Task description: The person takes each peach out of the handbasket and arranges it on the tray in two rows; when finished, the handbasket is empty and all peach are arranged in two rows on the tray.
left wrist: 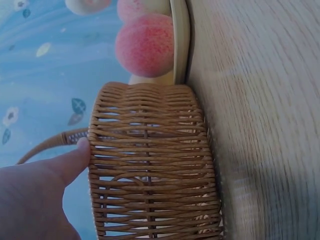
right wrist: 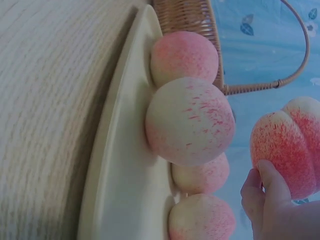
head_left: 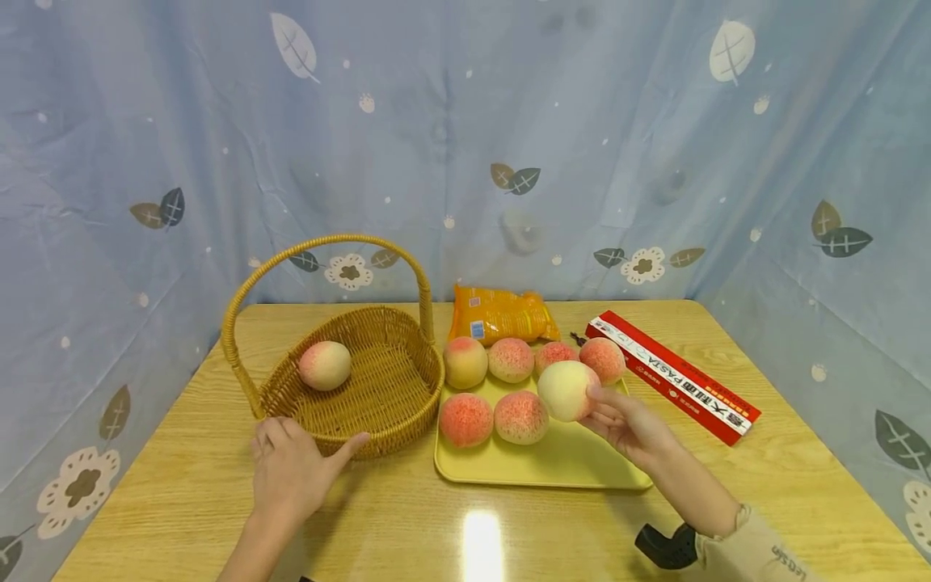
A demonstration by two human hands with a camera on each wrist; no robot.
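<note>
My left hand [head_left: 291,467] holds the near rim of a wicker basket [head_left: 400,439] with a tall arched handle. In the left wrist view, the thumb lies against the basket's rim [left wrist: 92,165]; the other fingers are hidden. One pink and cream peach [head_left: 324,366] sits in the basket, toward its left side. Over a yellow tray [head_left: 582,465], my right hand [head_left: 636,432] grips a peach [head_left: 562,391] between thumb and fingers. The right wrist view shows this held peach [right wrist: 285,150] raised above the tray, its red side and crease facing the camera. Several more peaches [head_left: 521,418] rest on the tray.
Behind the tray lies an orange plastic bag [head_left: 502,314]. A long red and white pasta box [head_left: 676,378] lies slanted at the right, beside the tray. The basket stands close against the tray's left edge. A patterned blue curtain [head_left: 451,121] hangs around the wooden table [head_left: 393,525].
</note>
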